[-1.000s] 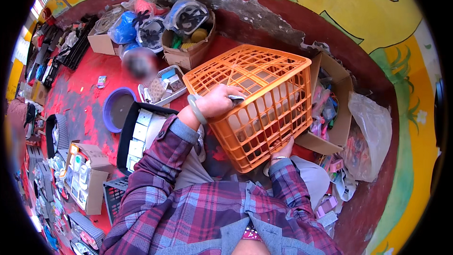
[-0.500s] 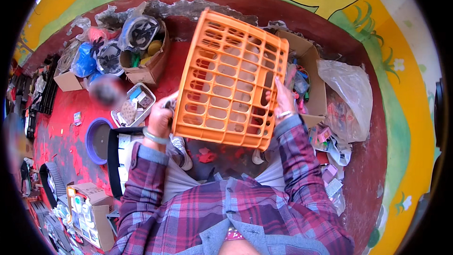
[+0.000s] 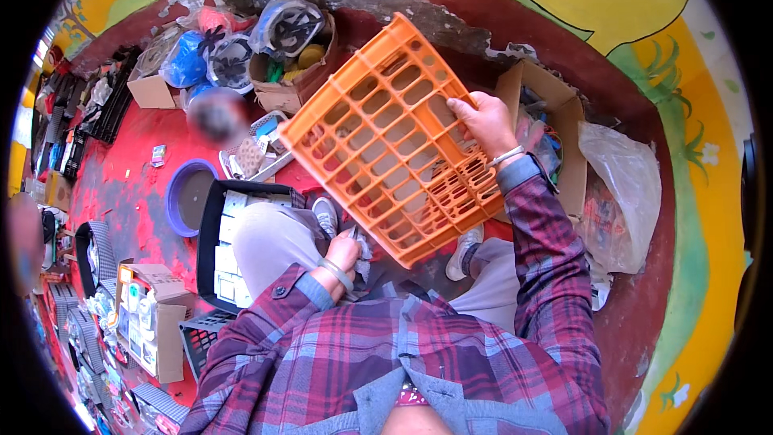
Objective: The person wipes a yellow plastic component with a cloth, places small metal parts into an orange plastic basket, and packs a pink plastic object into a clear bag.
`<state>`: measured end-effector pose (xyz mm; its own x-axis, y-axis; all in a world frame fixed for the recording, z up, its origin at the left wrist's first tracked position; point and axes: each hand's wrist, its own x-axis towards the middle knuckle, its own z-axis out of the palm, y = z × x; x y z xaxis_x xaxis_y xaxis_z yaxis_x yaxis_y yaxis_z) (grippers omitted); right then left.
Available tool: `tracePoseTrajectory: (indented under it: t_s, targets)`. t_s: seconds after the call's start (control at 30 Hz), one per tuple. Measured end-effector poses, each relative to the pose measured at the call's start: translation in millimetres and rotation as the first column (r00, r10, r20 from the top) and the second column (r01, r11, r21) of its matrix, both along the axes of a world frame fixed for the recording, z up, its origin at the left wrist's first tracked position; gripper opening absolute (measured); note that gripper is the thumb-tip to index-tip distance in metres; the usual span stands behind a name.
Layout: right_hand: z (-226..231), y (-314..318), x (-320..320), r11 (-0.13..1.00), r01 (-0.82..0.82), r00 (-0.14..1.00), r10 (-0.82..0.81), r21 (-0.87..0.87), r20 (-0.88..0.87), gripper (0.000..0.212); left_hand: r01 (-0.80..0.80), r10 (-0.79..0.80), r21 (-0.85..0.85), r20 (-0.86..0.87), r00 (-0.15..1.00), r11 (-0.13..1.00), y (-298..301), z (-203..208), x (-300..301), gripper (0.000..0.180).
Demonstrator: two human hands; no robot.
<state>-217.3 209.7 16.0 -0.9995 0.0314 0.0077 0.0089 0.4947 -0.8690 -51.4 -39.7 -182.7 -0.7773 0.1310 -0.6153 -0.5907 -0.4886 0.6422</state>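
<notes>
An orange plastic crate with slotted sides is held up, tilted, in front of me. My right hand grips its upper right edge, the thumb lying over the rim. Below the crate's lower left side, close to my lap, my left hand is closed round a crumpled light-grey cloth. That hand is apart from the crate. Its fingers partly hide the cloth, and the crate covers part of the floor between my shoes.
By my left knee stand a black bin holding white boxes and a purple basin. Beyond are a white basket and bagged helmets. An open cardboard box and a clear plastic bag lie to the right.
My left hand has let go of the crate and moved down toward my lap. The crate has turned and tilted, and my right hand has shifted up along its edge.
</notes>
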Motion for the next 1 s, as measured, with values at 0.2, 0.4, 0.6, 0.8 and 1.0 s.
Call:
tracePoseTrajectory:
  t_s: [0.2, 0.4, 0.6, 0.8, 1.0]
  targets:
    - [16, -37, 27, 0.794, -0.124, 0.971, 0.221, 0.595, -0.093, 0.043, 0.438, -0.444, 0.076, 0.079, 0.893, 0.896, -27, 67, 27, 0.039]
    - [16, -43, 25, 0.816, -0.126, 0.97, 0.22, 0.564, -0.102, 0.05, 0.107, -0.181, 0.329, 0.205, 0.962, 0.938, -35, 71, 27, 0.038]
    - [48, -55, -7, 0.714, -0.086, 0.968, 0.226, 0.695, -0.112, 0.052, 0.165, -0.219, 0.188, 0.316, 0.923, 0.968, -6, 71, -4, 0.02]
    - [36, -64, 4, 0.547, 0.033, 0.882, 0.378, 0.836, -0.282, 0.042, 0.236, -0.265, 0.141, 0.253, 0.93, 0.962, 19, 3, -39, 0.017]
    - [-109, -52, 59, 0.637, -0.069, 0.877, 0.405, 0.768, -0.258, 0.02, 0.738, -0.734, -0.15, 0.095, 0.673, 0.658, 26, 41, -14, 0.033]
